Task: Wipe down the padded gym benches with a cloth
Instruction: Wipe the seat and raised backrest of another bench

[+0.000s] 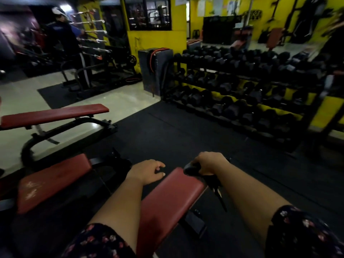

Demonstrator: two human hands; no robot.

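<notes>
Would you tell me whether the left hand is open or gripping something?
Open: the left hand holds nothing, its fingers relaxed and slightly spread at the far end of the near red bench pad.

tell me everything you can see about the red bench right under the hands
The nearest bench has a dark red padded top, vinyl-like, smooth, with rounded edges. It runs away from the person over a black floor mat, on a black metal frame visible under its right side. At its far end the right hand grips a dark object against the pad; cloth or handle, I cannot tell. The left hand, fingers relaxed, sits by the far left corner; contact unclear.
</notes>
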